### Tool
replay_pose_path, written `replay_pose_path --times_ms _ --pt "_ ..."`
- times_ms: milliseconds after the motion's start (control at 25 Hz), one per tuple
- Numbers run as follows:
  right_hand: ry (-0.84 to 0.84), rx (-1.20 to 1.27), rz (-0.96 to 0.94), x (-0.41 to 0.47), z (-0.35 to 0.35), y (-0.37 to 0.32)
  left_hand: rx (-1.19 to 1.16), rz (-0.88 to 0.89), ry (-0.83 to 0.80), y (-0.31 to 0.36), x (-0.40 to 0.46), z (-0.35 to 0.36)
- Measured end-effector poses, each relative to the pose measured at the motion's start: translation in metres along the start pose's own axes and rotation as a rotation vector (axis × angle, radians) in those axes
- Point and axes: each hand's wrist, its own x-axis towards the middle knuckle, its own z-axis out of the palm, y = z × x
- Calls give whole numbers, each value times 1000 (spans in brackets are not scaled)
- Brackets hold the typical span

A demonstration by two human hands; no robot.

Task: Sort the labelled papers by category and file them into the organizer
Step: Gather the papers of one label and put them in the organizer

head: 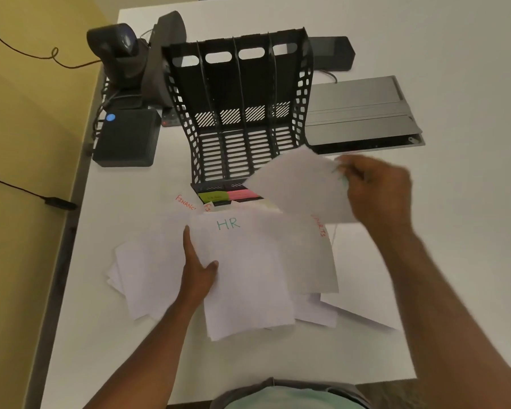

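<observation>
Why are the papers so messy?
The papers lie fanned and crooked on the table, not yet sorted. The left hand rests on them, the right hand holds one sheet. The organizer slots look empty.

Soft, even indoor light falls from above, leaving the matte white tabletop (pixel 440 39) bright but dull, with a slightly warm, yellowish cast across the whole view. Shadows are weak: a faint grey one lies under the loose spread of white paper sheets (pixel 248 276), and another just beside the black box-shaped device (pixel 127 137) at the tabletop's left edge. There is no hard glare (only a mild sheen on the flat grey metal panel (pixel 363 113) toward the far right). The right hand (pixel 378 190) and the white sheet it holds (pixel 301 184) are smeared by motion blur. The wide lens bows the tabletop's left edge and splays the black slotted plastic organizer (pixel 239 107).
</observation>
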Motion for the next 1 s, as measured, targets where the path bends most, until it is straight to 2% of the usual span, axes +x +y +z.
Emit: replay_pose_path --times_ms 120,280,400,560,640,720,800,880,920,1000 --pt "-60 23 -187 14 -60 -59 149 152 -23 5 5 -3" --pt "-347 -214 -385 20 -92 -110 8 77 -1 14 7 -6" --pt "-615 -352 -394 32 -47 -112 -124 29 -44 35 3 -4" --pt "-813 -386 -420 31 48 -73 -544 -107 -247 66 -7 3" --pt "-871 -327 -375 28 76 -55 -488 -123 -295 73 -8 5" --pt "-820 -253 -328 28 89 -40 -341 -86 -261 72 -8 5" --pt "-569 -151 -214 27 89 -24 -334 -86 -189 67 -5 3" --pt "-318 66 50 15 81 0 -398 -102 -126 63 -6 1" --pt "-268 175 211 3 78 15 -423 -105 -104 61 -6 0" --pt "-318 406 493 -29 78 48 -436 -109 -67 56 -6 3"
